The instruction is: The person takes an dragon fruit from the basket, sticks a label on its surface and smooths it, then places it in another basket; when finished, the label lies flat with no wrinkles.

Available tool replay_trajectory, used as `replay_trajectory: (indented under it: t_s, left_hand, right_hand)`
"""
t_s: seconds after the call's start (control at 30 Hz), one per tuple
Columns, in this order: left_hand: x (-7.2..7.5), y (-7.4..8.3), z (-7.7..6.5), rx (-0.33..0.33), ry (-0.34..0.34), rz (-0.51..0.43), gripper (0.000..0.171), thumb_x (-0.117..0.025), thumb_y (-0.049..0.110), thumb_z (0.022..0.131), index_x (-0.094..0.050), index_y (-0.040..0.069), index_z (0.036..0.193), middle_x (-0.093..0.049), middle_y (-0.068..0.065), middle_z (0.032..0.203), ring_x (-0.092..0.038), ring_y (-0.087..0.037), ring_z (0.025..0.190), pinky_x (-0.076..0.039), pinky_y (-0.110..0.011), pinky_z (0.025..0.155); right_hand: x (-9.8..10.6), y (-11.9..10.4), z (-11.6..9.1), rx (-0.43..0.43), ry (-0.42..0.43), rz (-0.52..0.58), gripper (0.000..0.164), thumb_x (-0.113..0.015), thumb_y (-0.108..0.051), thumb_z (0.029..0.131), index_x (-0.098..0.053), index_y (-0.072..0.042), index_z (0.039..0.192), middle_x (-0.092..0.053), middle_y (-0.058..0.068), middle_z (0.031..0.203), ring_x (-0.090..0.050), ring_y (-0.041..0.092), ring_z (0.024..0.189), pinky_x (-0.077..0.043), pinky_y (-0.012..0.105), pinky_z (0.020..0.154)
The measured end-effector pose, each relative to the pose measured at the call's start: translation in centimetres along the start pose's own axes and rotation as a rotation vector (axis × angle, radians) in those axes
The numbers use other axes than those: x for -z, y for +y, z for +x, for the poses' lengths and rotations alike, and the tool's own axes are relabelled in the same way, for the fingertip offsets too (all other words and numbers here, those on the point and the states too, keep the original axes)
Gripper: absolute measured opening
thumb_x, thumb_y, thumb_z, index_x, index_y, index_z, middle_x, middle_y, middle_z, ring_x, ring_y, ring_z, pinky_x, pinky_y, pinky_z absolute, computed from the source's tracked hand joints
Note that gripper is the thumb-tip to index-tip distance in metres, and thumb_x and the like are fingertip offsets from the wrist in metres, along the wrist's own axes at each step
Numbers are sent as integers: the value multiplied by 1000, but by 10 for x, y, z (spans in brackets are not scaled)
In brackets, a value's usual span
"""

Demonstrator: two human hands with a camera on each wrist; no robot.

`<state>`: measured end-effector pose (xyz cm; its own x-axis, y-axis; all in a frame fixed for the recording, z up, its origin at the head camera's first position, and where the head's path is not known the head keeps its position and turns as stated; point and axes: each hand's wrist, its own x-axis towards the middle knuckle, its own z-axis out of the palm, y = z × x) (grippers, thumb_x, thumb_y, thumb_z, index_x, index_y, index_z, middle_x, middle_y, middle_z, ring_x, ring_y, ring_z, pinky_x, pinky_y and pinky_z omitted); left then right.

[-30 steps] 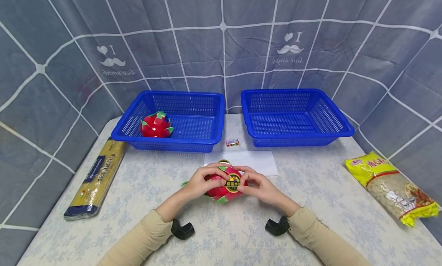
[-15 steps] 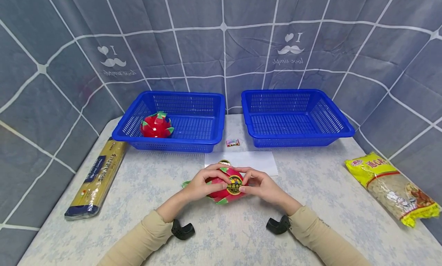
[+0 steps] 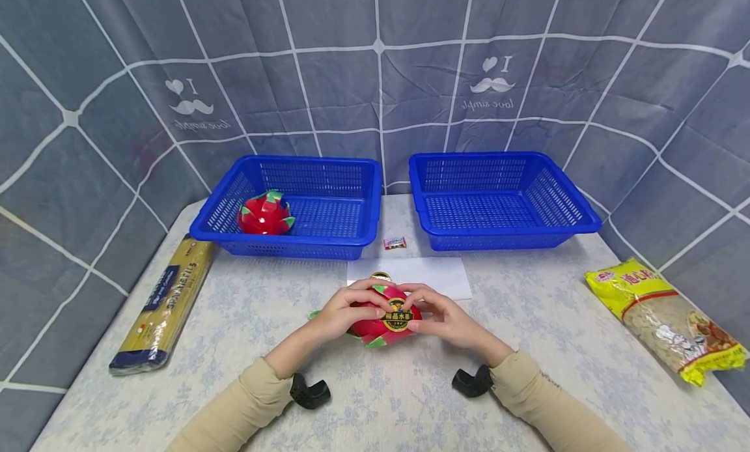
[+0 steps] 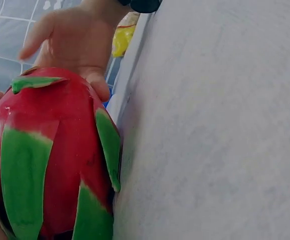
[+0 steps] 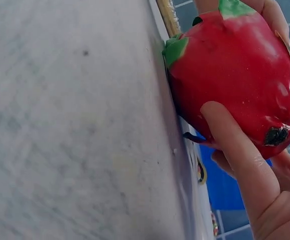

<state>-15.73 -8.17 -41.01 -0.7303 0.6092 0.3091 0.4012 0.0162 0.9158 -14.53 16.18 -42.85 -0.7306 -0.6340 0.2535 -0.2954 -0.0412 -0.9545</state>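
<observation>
In the head view, a red dragon fruit [image 3: 368,333] with green scales lies on the table between both hands. A round black-and-gold sticker [image 3: 398,317] sits on its near upper face. My left hand [image 3: 342,315] holds the leafy end, its thumb and index fingertips at the sticker's left edge. Curled around the other end is my right hand [image 3: 444,320], index fingertip at the sticker's upper right and thumb at its right edge. From the right wrist, the right thumb [image 5: 240,155] lies along the red skin near the dark stem end. Most left fingers are hidden behind the fruit [image 4: 59,165].
Behind the hands lies a white paper [image 3: 448,276] bearing another round sticker [image 3: 381,277]. A small candy [image 3: 395,242] sits between two blue baskets [image 3: 293,249] [image 3: 498,240]; the left one contains another dragon fruit [image 3: 265,212]. Spaghetti [image 3: 166,302] lies left, a yellow-ended bag [image 3: 665,318] right.
The right index finger has shifted onto the sticker's upper right and the thumb slightly outward, showing more of the sticker. The fruit has turned slightly; the left hand has barely moved.
</observation>
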Motion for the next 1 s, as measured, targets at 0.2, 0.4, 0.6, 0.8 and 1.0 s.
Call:
replay_trajectory:
  t_s: [0.2,0.4,0.6,0.8,1.0]
  left_hand:
    - [0,-3,-2,-19,-21,60,16,-67,-5,81,-70,-1,96,-52,-17,128,-41,-33,123,-42,-40,96]
    - [-5,17,-1,-31,5,98,25,-78,-6,70,-69,-2,93,-53,-23,124,-45,-36,118,-50,-32,85]
    - [-6,33,0,10,2,115,20,-74,-5,73,-67,-2,91,-53,-22,122,-45,-34,117,-49,-32,86]
    - [1,3,-1,41,-35,84,16,-71,5,80,-70,6,96,-50,-11,131,-39,-28,126,-34,-48,99]
    - [3,-2,0,15,-81,39,11,-67,3,84,-70,5,94,-47,-12,134,-35,-28,129,-26,-53,103]
  right_hand:
    - [-10,4,0,55,104,-43,32,-69,2,82,-61,-1,113,-40,24,136,-54,36,112,-55,38,71]
    - [-18,3,1,22,222,-69,36,-77,0,75,-65,-4,108,-47,20,132,-57,30,110,-56,36,70]
    - [-19,1,1,12,196,-42,37,-76,1,76,-62,0,109,-43,20,135,-57,30,111,-56,38,69]
    - [-7,-1,1,27,52,-36,33,-66,-1,86,-58,5,118,-36,24,140,-54,30,116,-53,37,79]
    - [-15,-3,3,-38,146,-51,33,-72,-1,81,-58,-2,112,-41,19,138,-51,44,113,-55,37,74]
